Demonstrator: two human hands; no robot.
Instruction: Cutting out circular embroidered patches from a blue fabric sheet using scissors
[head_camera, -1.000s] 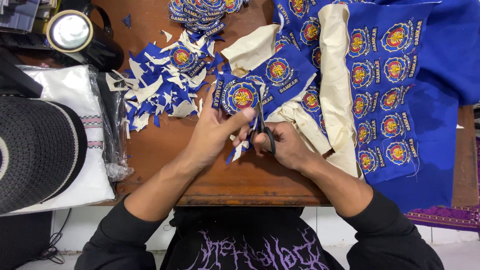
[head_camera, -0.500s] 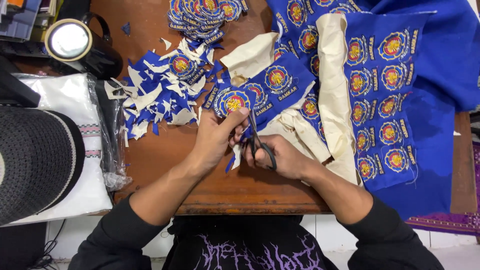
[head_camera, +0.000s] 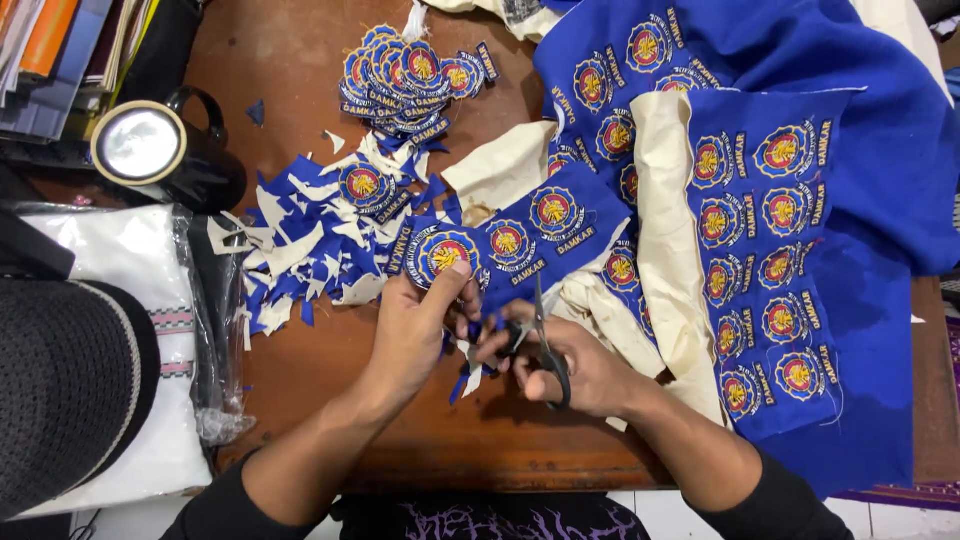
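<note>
Item: round embroidered patch, blue with a gold and red centre, at the left end of a blue fabric strip carrying two more such emblems; the strip's long axis runs from lower left up to the right across the brown counter. Left hand: thumb and fingers pinching the patch's lower edge. Right hand: fingers closed through the handles of black scissors, blades pointing up and away from the person, apparently meeting the strip just right of the patch. Adjacent: blue and cream offcuts to the left; a stack of finished patches beyond; a sheet of uncut emblems to the right.
</note>
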